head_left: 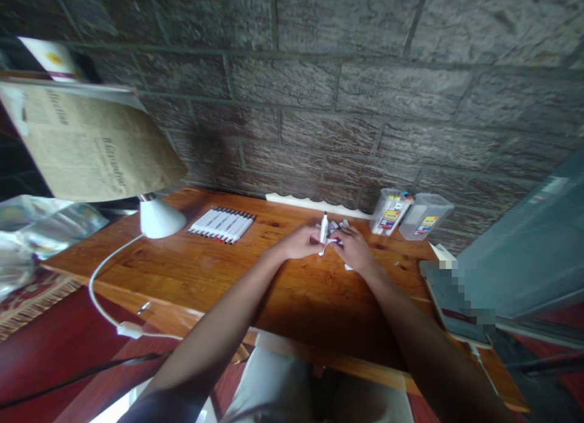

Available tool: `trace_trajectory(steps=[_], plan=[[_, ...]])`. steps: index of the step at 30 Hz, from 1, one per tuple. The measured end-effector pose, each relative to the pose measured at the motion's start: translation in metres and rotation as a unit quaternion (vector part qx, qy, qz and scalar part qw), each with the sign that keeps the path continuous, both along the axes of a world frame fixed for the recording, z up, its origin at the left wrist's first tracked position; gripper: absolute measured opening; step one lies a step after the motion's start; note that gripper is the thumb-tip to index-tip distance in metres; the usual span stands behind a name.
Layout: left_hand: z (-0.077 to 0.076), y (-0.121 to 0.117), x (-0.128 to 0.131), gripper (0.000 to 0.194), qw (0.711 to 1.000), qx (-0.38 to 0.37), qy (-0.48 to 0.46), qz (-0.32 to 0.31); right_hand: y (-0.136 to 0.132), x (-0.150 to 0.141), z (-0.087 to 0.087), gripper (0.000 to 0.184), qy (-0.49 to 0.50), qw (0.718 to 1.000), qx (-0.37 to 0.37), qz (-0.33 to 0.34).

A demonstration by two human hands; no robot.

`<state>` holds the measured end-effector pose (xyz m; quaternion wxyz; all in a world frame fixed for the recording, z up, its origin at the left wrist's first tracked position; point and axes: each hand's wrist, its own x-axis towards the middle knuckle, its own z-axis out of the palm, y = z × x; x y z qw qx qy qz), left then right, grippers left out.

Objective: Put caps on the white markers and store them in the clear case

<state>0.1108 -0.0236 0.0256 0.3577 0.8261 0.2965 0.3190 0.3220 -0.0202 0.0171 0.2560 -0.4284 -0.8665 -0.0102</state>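
Note:
My left hand (303, 241) is closed around a white marker (323, 229), which stands nearly upright with its dark end on top. Close beside it, my right hand (353, 246) has its fingers bent in by the marker's lower part. A small white piece shows between the two hands, too small to name. Behind my right hand lie several white pens or markers (345, 223), partly hidden by the fingers. Off to the left, a row of white markers (222, 224) with dark ends lies side by side on the wooden table (205, 277).
A lamp (162, 219) stands at the left, its cord hanging over the front edge. Two clear plastic containers (426, 217) stand at the back right, one with markers inside. A tablet-like device (456, 301) lies at the right edge. A brick wall (301, 125) rises behind.

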Motion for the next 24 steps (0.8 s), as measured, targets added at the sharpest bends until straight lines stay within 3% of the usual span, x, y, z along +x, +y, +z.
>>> trace_trajectory(steps=[5,8,13,18,20,24], plan=[[0.003,-0.003,0.001,0.020,1.000,0.013,0.003,-0.002,-0.003,0.000,0.002,0.012,0.075,0.997,-0.020,0.008],[0.007,-0.007,0.002,0.017,1.000,0.014,0.017,0.012,-0.006,0.005,0.007,0.015,0.185,0.983,-0.010,-0.004],[0.010,-0.010,0.003,0.013,0.997,0.051,0.060,0.018,-0.017,0.020,0.022,0.020,0.388,0.921,-0.028,0.007],[0.011,-0.010,0.004,0.016,0.995,0.063,0.081,-0.001,-0.024,0.026,0.038,0.029,0.513,0.855,-0.074,-0.009],[0.012,-0.011,0.004,0.017,0.994,0.074,0.084,-0.006,-0.025,0.026,0.041,0.030,0.517,0.853,-0.073,-0.013],[0.013,-0.013,0.004,0.018,0.991,0.091,0.102,-0.001,-0.024,0.028,0.040,0.029,0.464,0.883,-0.065,-0.001]])
